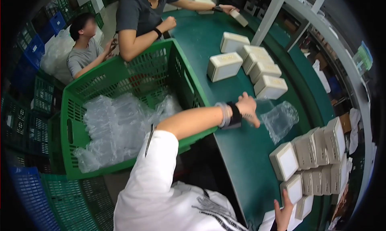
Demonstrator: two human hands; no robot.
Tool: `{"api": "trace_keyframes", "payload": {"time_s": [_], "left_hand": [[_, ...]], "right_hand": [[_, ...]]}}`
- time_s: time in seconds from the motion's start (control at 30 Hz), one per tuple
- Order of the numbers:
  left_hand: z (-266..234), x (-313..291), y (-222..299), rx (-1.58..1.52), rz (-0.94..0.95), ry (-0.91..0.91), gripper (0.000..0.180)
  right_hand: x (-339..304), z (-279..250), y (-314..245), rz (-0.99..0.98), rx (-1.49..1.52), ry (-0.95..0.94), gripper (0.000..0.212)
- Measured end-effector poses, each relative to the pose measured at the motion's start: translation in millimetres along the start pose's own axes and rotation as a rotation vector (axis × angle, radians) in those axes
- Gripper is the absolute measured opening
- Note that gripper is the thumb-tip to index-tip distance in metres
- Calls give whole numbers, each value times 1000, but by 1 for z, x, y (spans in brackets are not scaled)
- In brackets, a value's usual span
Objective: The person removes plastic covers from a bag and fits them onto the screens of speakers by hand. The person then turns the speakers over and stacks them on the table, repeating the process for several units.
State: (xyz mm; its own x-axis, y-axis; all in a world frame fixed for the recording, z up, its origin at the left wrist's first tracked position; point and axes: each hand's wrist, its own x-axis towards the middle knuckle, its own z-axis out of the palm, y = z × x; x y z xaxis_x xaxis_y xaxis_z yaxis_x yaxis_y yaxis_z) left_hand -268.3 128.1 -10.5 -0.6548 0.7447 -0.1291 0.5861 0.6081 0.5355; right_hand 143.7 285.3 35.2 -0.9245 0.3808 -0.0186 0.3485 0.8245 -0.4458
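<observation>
My left hand [247, 109] reaches out over the green table, fingers apart, with a black band and a clear ring on its wrist. Just beyond its fingers lies a crumpled clear plastic bag [280, 121]; whether they touch I cannot tell. Close to the bottom edge, my right hand [284, 211] has its fingers stretched out beside the stacked cream boxes [284, 162]. Its fingertips are near a lower box [294, 194] of that stack, and contact is unclear. More cream boxes [270, 87] stand in a group past my left hand.
A large green crate [193, 84] holding clear plastic bags [116, 126] stands left of the table [241, 158]. Across it, one co-worker [136, 20] holds a box [239, 18]; another person [84, 50] is behind the crate. A grey shelf post [270, 18] rises at the table's far side.
</observation>
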Motion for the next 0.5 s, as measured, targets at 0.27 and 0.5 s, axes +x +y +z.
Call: {"api": "trace_keyframes", "payload": {"time_s": [0.27,0.5], "left_hand": [[29,12,-6,156,-189,101,96],[43,15,-2,250,-293,169,103]], "right_hand": [[24,5,-60,-114,-70,-238,45],[37,17,-77,-138,-76,-308,47]]}}
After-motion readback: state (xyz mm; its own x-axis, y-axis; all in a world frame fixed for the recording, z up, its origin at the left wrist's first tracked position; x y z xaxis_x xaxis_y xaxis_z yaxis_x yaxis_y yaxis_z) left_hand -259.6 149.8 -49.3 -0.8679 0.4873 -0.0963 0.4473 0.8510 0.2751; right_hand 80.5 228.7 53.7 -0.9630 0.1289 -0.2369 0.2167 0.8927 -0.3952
